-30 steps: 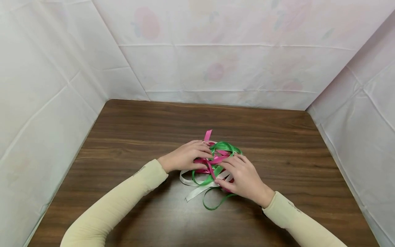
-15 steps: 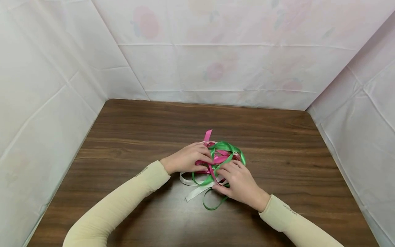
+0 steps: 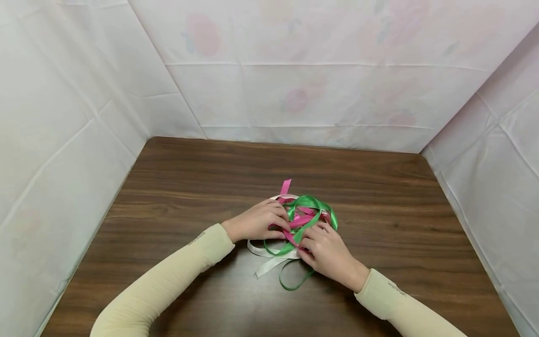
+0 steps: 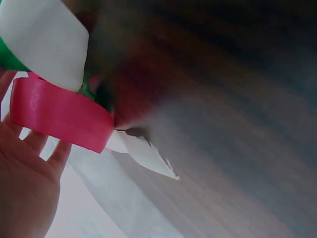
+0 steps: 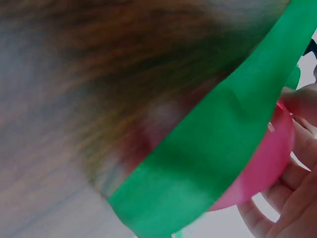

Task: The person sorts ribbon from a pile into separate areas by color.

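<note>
A tangled pile of green ribbon (image 3: 309, 201), pink ribbon (image 3: 286, 187) and white ribbon (image 3: 269, 265) lies on the brown table. At its left side, the left hand (image 3: 257, 221) curls its fingers and thumb round part of the pink ribbon; the left wrist view shows that pink ribbon (image 4: 62, 114) across the fingers, under a white ribbon (image 4: 47, 42). At the lower right of the pile, the right hand (image 3: 332, 255) pinches pink ribbon with bent fingers. In the right wrist view a wide green ribbon (image 5: 193, 153) crosses before the pink ribbon (image 5: 265, 166). The fingertips are partly hidden.
The dark wooden table (image 3: 189, 173) has a thin green loop (image 3: 290, 288) on it, just below the pile. White cloth with a faint fruit print (image 3: 320, 93) stands behind the table, and pale cloth hangs along both sides.
The right hand has shifted a little down and left over the pile, its fingers drawing closer together on the ribbon. The left hand has slid slightly down and right.
</note>
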The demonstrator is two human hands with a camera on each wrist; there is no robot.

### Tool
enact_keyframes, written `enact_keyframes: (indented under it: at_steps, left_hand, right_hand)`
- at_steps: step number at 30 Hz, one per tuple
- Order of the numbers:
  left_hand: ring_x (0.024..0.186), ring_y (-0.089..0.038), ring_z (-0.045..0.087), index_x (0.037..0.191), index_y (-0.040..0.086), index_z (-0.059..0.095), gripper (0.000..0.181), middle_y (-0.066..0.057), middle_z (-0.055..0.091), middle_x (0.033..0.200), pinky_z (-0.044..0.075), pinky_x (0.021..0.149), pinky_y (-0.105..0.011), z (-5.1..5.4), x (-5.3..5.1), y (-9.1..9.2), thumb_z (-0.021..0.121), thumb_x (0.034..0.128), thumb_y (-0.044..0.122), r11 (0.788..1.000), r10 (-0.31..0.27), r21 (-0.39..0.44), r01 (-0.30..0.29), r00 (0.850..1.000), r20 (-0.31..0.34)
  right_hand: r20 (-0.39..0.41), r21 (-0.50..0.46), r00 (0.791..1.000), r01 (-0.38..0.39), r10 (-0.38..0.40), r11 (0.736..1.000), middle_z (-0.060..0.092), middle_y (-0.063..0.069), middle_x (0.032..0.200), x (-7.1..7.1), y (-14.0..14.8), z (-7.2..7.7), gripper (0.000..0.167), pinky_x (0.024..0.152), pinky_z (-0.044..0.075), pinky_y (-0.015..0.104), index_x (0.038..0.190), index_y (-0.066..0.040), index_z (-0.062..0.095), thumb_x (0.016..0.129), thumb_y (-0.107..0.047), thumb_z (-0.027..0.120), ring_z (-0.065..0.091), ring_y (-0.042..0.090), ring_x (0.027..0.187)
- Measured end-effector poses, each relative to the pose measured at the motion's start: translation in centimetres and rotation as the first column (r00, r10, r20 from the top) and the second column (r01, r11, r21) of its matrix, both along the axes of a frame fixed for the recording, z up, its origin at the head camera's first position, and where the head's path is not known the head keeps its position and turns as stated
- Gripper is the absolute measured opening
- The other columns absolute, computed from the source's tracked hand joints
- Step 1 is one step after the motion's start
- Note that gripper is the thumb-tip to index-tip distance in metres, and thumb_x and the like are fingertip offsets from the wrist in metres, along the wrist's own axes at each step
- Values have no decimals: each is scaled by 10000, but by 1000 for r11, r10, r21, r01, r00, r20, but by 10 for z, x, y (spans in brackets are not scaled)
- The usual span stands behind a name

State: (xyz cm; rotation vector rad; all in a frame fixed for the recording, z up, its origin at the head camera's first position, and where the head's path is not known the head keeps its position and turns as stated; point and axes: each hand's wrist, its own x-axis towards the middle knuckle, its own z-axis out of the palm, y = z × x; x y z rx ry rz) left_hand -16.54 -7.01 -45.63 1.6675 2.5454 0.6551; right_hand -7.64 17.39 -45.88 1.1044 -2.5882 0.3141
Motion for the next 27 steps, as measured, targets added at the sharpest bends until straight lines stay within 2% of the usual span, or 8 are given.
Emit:
enact_keyframes:
  at_steps: [8, 13, 22, 27]
  left_hand:
    - [1081, -126, 616, 987, 248, 818, 117, 96, 743, 1033, 439, 1109, -399, 0, 1, -1, 791, 916, 337, 1000, 21, 12, -21, 1000, 21]
    - [1059, -122, 622, 945, 238, 812, 81, 93, 745, 1013, 446, 1094, -396, 3, 2, -1, 783, 925, 311, 999, 17, 31, -17, 1000, 0]
    - [1062, -126, 628, 937, 229, 803, 69, 107, 757, 983, 440, 1120, -419, 14, 5, -2, 789, 919, 294, 998, 21, 64, -20, 1000, -17]
    - [1003, -124, 649, 920, 213, 799, 64, 91, 761, 938, 451, 1119, -471, 22, 7, -2, 821, 891, 266, 995, 18, 102, -16, 1000, -22]
  right_hand:
    - [-20, -24, 1000, 4, -5, 1000, 740, -71, 866, -1, 3, 11, 147, 947, 547, 406, 839, -193, 778, 786, -256, 899, 688, 128, 872]
    - [-22, -40, 1000, 17, -18, 999, 744, -80, 851, -4, 6, 17, 160, 950, 551, 412, 835, -199, 776, 776, -257, 912, 689, 113, 846]
    - [24, -47, 997, 69, -68, 997, 763, -77, 853, -4, 12, 31, 160, 973, 535, 433, 849, -187, 761, 792, -241, 900, 691, 83, 795]
    - [28, -70, 997, 71, -69, 995, 776, -64, 844, -7, 16, 41, 177, 970, 550, 445, 872, -175, 774, 777, -226, 914, 721, 93, 799]
